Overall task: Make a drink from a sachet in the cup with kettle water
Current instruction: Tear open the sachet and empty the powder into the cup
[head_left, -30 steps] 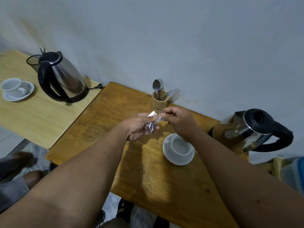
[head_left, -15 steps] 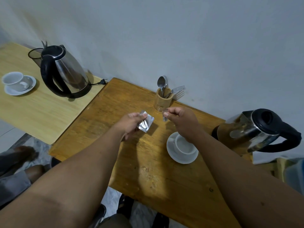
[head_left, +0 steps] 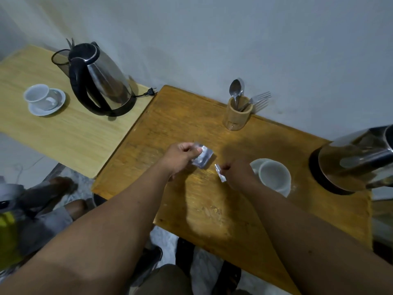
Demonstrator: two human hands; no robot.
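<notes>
- Left hand (head_left: 179, 155): fingers pinched shut on the sachet (head_left: 203, 156), held above the table (head_left: 212, 209) left of the cup (head_left: 274, 174), likely to keep the opened packet from spilling.
- Right hand (head_left: 238, 172): fingertips closed on the torn strip (head_left: 220, 173), just left of the cup, apart from the sachet.
- Kettle (head_left: 357, 158): stands right of the cup, within reach for pouring.

My only view is head-worn, looking steeply down and forward, close over the wooden table (head_left: 212, 209) toward its far edge at the wall (head_left: 212, 39).
</notes>
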